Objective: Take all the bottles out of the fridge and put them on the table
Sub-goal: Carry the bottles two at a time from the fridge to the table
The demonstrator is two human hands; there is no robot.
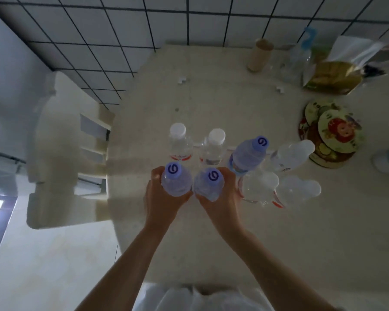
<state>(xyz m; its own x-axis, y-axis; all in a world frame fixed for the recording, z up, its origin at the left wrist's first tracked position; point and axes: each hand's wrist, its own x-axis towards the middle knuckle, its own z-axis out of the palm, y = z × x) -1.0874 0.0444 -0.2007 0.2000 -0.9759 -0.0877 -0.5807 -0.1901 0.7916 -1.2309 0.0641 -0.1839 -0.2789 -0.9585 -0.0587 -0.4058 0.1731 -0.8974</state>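
Seen from above, my left hand (pixel 161 198) grips an upright blue-capped water bottle (pixel 176 181) and my right hand (pixel 222 198) grips a second blue-capped bottle (pixel 208 184) beside it, both over the beige table (pixel 211 97). Just beyond stand two white-capped bottles (pixel 179 140) (pixel 212 144) and a third blue-capped bottle (pixel 248 153). To the right of my right hand stand three more clear white-capped bottles (pixel 259 187) (pixel 298 190) (pixel 291 154). Whether the held bottles touch the tabletop cannot be told. The fridge is not in view.
A white chair (pixel 61 140) stands at the table's left edge. On the right lie round patterned coasters (pixel 330 131); at the back right are a cardboard tube (pixel 259 55), a clear bottle (pixel 299 59) and a gold bag (pixel 337 72). Tiled wall lies behind.
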